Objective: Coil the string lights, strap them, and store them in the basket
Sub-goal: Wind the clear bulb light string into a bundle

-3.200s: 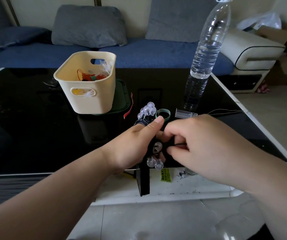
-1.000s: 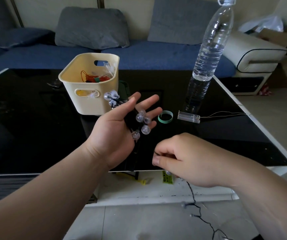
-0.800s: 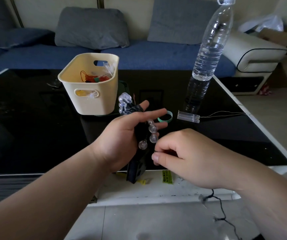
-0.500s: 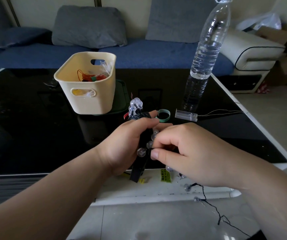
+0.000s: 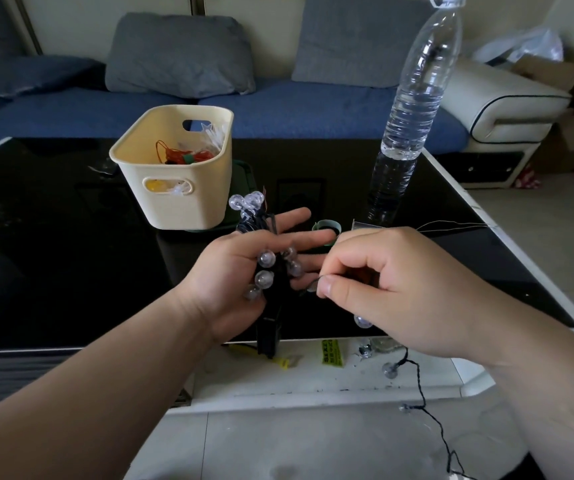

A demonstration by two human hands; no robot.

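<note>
My left hand point(image 5: 230, 268) is held palm up over the black table, fingers spread and nearly straight. The coil of string lights point(image 5: 265, 278), black wire with clear round bulbs, is wound around it. A black box point(image 5: 270, 336) hangs from the coil below the hand. My right hand point(image 5: 393, 282) pinches the black wire just right of the coil. The loose end of the wire point(image 5: 420, 386) trails down to the floor with more bulbs on it. The cream basket point(image 5: 174, 209) stands behind my left hand, holding other bundles. A green strap ring point(image 5: 323, 225) lies on the table past my fingertips.
A tall clear water bottle point(image 5: 413, 98) stands at the back right of the glossy black table point(image 5: 53, 254). A clear battery case point(image 5: 361, 224) with thin wires lies at its foot. A blue sofa with grey cushions is behind. The table's white front ledge holds small scraps.
My left hand has opened its fingers again with the coil around it. My right hand has brought another length of wire up beside the coil, and the trailing end has moved closer.
</note>
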